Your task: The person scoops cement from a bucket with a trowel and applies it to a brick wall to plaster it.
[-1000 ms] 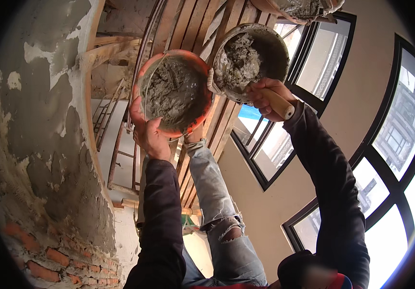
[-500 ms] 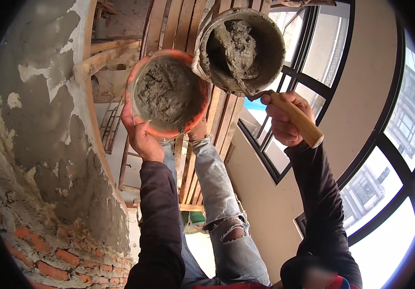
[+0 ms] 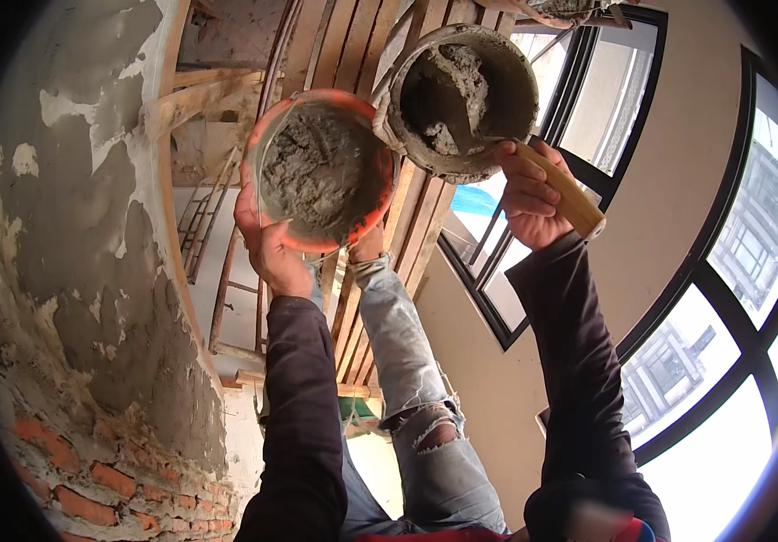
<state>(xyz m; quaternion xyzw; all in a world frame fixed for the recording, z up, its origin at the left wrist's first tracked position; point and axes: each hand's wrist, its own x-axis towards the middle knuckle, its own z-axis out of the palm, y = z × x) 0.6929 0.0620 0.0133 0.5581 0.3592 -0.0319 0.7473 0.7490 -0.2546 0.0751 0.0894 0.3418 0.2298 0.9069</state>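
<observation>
left hand [image 3: 273,255] grips the orange bucket [image 3: 315,245] by its rim; right hand [image 3: 533,200] grips the trowel [image 3: 566,193], which reaches into the grey bucket [image 3: 517,95]; a slack left grip could tip the orange bucket and spill mortar [image 3: 309,170]

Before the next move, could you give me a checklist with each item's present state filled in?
1. Left hand gripping the round orange-rimmed bucket: ok, at its lower-left rim.
2. Right hand closed around the pale wooden tool handle: ok.
3. Lumpy grey mortar contained in the orange-rimmed bucket: ok, it lies inside the rim.
4. Full outline of the tool's working end visible: not ok, mortar obscures it.
5. Round, mortar-caked grey bucket supported underneath: cannot tell, its underside is hidden.
</observation>
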